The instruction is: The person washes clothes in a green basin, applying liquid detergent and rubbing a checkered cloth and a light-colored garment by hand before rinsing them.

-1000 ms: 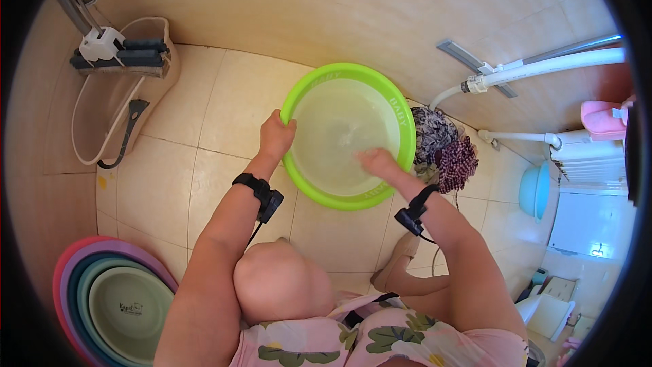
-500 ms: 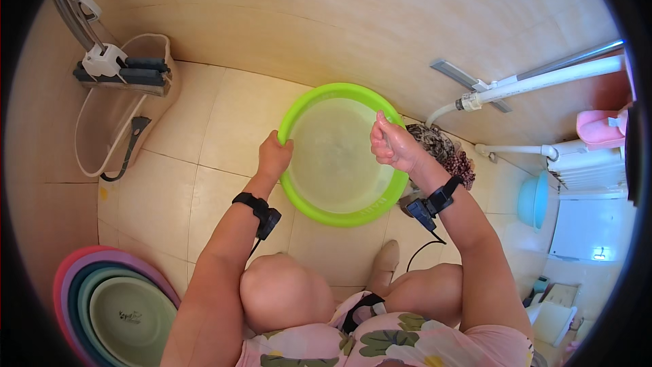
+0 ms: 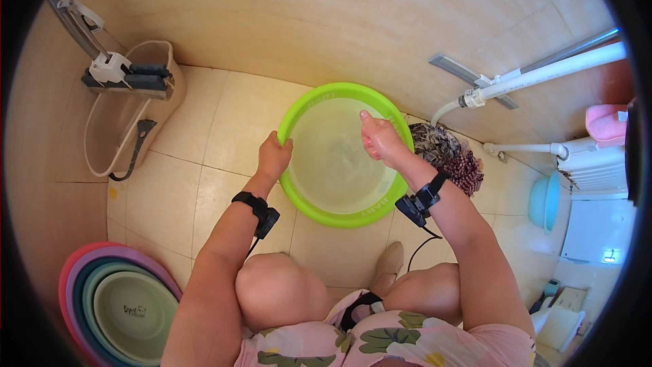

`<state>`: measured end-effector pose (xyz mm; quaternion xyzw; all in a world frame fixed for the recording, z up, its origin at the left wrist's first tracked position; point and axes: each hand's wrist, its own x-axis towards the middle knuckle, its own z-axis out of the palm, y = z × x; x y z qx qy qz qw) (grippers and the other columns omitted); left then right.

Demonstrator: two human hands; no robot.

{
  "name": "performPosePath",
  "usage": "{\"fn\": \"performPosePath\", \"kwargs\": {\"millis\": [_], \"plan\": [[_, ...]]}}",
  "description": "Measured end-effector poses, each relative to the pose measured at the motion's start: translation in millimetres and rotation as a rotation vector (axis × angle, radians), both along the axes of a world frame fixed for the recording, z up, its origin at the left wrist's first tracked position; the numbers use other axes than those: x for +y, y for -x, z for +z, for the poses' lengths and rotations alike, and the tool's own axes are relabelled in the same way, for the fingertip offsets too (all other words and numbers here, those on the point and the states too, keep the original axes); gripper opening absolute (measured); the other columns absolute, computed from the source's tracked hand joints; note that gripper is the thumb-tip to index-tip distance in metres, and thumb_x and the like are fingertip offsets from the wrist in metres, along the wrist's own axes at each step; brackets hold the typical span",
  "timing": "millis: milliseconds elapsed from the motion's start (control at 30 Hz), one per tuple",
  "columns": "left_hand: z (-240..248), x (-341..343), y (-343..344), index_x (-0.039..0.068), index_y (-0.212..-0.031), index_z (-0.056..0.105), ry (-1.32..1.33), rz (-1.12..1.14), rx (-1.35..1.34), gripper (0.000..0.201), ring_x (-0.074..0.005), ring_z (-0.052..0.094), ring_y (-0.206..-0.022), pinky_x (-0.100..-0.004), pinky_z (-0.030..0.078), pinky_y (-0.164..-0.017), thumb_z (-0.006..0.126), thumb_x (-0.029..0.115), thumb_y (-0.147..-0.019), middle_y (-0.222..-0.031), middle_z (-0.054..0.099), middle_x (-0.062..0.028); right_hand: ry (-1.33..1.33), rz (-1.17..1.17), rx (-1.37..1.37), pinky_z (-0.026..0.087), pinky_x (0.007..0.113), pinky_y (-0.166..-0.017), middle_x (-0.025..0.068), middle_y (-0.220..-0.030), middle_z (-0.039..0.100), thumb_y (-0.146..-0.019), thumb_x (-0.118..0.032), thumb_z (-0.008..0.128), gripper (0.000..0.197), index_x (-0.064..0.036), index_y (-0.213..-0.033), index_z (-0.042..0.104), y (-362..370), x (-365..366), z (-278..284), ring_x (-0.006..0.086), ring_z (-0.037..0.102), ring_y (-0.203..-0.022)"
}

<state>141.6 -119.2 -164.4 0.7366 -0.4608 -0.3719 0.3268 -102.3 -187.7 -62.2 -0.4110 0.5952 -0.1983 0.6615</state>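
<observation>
A bright green round basin (image 3: 296, 197) stands on the tiled floor between the wall and my knees. Cloudy water (image 3: 329, 156) lies inside it, its surface slightly rippled. My left hand (image 3: 274, 156) grips the basin's left rim, thumb on top and the fingers hidden around the outside. Over the right part of the water is my right hand (image 3: 382, 138), wet, with fingers curled in and thumb sticking up; I see nothing in it. A heap of patterned cloth, grey-and-black (image 3: 435, 146) and dark red checked (image 3: 464, 173), lies just right of the basin.
A beige mop bucket (image 3: 95, 136) with a flat mop (image 3: 129, 80) stands at the left wall. Nested basins (image 3: 129, 312) sit at lower left. White pipes (image 3: 553, 71) run along the right wall, above a light blue basin (image 3: 543, 202). My shoe (image 3: 389, 265) is near the green basin.
My right hand has moved slightly left over the water, still curled with thumb up. My left hand keeps its hold on the rim. The view has shifted a little.
</observation>
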Motion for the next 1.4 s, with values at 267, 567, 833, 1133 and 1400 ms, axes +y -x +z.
{"fn": "performPosePath", "kwargs": {"millis": [267,567,833,1133,1400], "plan": [[10.0,13.8,1.9,-0.004,-0.091,0.053,-0.063,-0.175,-0.160,0.031,-0.0377,0.064,-0.071,-0.0429,0.051,-0.064,0.060,0.025,-0.084,-0.079,0.063,-0.0236,0.450,0.311,0.818,0.050,0.037,-0.075,0.0156,-0.089,0.063,-0.076,-0.031,0.072,0.047,-0.0007,-0.107,0.054,157.1,-3.6,-62.6,0.0312,0.062,-0.086],[-4.7,24.6,28.1,0.001,-0.090,0.057,-0.061,0.286,0.408,0.015,-0.0129,0.055,-0.062,-0.0286,0.046,-0.057,0.064,0.010,-0.081,-0.074,0.058,-0.0035,0.367,-0.194,0.333,0.051,0.033,-0.070,0.0147,-0.092,0.066,-0.078,-0.016,0.068,0.038,0.0028,-0.108,0.056,153.7,59.2,-117.3,0.0211,0.065,-0.082],[80.1,28.6,35.8,0.005,-0.086,0.060,-0.164,0.461,0.510,0.006,-0.0052,0.049,-0.059,-0.0227,0.042,-0.054,0.064,0.007,-0.083,-0.071,0.056,0.0035,0.236,-0.436,0.091,0.045,0.022,-0.061,0.0011,-0.081,0.062,-0.084,-0.009,0.065,0.015,-0.0008,-0.095,0.060,137.6,70.5,-56.8,0.0055,0.055,-0.069],[145.2,50.7,44.6,0.005,-0.089,0.062,-0.137,0.563,0.524,0.010,-0.0035,0.049,-0.060,-0.0212,0.041,-0.054,0.065,0.014,-0.086,-0.071,0.056,0.0047,0.240,-0.387,0.187,0.037,0.021,-0.054,-0.0025,-0.068,0.053,-0.089,-0.021,0.064,0.022,-0.0016,-0.081,0.056,142.8,60.3,37.6,0.0041,0.044,-0.060],[257.0,57.2,28.9,0.004,-0.092,0.062,-0.125,0.626,0.551,0.019,-0.0039,0.052,-0.060,-0.0205,0.044,-0.054,0.064,0.022,-0.089,-0.074,0.059,0.0031,0.366,-0.145,0.346,0.041,0.020,-0.059,0.0005,-0.071,0.058,-0.086,-0.028,0.068,0.029,-0.0020,-0.083,0.057,129.0,48.8,123.0,0.0043,0.050,-0.065]]}}
